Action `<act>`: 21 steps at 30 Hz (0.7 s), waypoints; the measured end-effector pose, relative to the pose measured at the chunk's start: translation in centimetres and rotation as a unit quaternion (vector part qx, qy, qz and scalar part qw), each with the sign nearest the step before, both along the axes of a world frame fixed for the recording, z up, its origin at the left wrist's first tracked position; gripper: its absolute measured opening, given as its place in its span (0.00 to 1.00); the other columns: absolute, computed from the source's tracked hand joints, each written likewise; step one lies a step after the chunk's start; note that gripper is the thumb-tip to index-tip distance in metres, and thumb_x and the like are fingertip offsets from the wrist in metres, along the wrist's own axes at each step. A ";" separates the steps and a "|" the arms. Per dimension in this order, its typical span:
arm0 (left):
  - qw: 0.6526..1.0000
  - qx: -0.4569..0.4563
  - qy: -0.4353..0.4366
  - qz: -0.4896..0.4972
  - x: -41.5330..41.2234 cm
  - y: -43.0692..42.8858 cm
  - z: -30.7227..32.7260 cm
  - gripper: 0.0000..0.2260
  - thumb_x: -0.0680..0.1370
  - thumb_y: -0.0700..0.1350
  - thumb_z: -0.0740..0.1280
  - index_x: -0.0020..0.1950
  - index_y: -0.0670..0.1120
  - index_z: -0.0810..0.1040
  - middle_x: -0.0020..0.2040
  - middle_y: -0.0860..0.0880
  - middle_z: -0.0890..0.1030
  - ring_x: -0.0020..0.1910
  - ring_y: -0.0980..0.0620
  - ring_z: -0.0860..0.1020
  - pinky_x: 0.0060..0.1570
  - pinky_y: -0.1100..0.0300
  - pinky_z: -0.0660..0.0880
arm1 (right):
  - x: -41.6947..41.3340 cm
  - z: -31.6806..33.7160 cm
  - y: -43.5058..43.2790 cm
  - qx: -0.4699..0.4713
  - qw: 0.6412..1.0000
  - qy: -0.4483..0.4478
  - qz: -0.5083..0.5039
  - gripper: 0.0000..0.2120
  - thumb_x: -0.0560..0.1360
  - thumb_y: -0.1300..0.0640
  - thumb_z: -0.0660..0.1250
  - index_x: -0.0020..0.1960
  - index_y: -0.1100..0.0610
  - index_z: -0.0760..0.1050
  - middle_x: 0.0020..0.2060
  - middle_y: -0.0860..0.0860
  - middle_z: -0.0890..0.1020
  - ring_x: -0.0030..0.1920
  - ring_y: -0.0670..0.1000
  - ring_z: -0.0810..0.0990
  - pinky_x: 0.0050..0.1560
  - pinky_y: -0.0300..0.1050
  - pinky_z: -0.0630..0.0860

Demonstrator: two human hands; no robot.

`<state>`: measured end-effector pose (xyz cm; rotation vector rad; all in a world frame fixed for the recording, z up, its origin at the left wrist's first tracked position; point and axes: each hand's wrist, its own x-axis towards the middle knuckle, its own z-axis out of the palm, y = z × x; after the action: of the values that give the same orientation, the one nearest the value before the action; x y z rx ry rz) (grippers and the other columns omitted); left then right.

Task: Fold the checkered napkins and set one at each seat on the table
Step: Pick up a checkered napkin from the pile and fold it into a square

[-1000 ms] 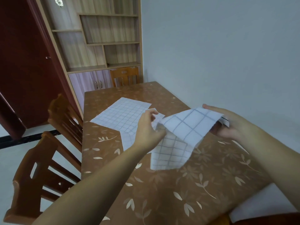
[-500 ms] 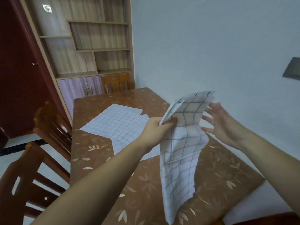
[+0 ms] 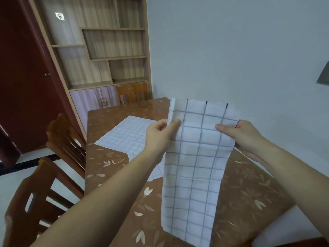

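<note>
I hold a white checkered napkin (image 3: 195, 166) upright in the air over the brown leaf-patterned table (image 3: 106, 161). It hangs as a long narrow strip, folded lengthwise. My left hand (image 3: 160, 134) pinches its left edge near the top, and my right hand (image 3: 238, 134) pinches its right edge at the same height. Beyond my left hand, more checkered napkins (image 3: 128, 134) lie flat and unfolded on the table, partly hidden by my arm and the held napkin.
Two wooden chairs (image 3: 65, 139) stand along the table's left side and another chair (image 3: 131, 93) stands at the far end. A wooden shelf cabinet (image 3: 106, 50) and dark red door (image 3: 23, 77) lie behind. A pale wall borders the table's right.
My right hand, open and apart from the napkin half a second ago, now grips its right edge. The napkin has been pulled flat and straight between both hands.
</note>
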<state>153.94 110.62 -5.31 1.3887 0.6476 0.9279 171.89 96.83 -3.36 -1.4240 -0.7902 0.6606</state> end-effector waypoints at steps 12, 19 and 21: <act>0.998 0.057 -0.029 -0.002 -0.7 -0.3 1.5 0.14 0.78 0.49 0.69 0.44 0.38 0.83 0.40 0.44 0.83 0.39 0.51 0.80 0.42 0.53 0.77 | -1.1 2.0 -0.1 0.038 0.999 -0.027 -0.010 0.03 0.74 0.60 0.70 0.47 0.56 0.83 0.43 0.49 0.87 0.44 0.47 0.86 0.40 0.38 0.81; 0.998 0.046 -0.037 -0.015 -0.9 -0.2 2.2 0.13 0.80 0.48 0.67 0.44 0.41 0.84 0.45 0.41 0.84 0.44 0.48 0.81 0.48 0.47 0.78 | -1.2 3.0 -0.4 0.037 0.998 -0.040 -0.037 0.07 0.75 0.56 0.70 0.47 0.59 0.83 0.46 0.54 0.86 0.44 0.51 0.85 0.49 0.47 0.82; 0.998 0.047 -0.034 -0.032 -1.0 0.0 2.2 0.19 0.80 0.52 0.65 0.46 0.35 0.81 0.44 0.40 0.82 0.44 0.46 0.78 0.46 0.48 0.75 | -1.2 3.3 -0.5 0.044 0.998 -0.027 -0.046 0.08 0.76 0.56 0.70 0.46 0.60 0.82 0.45 0.55 0.86 0.43 0.52 0.85 0.49 0.47 0.81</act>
<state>152.96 110.60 -3.12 1.4468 0.5114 0.9606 170.74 96.37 -0.07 -1.3935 -0.7816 0.5138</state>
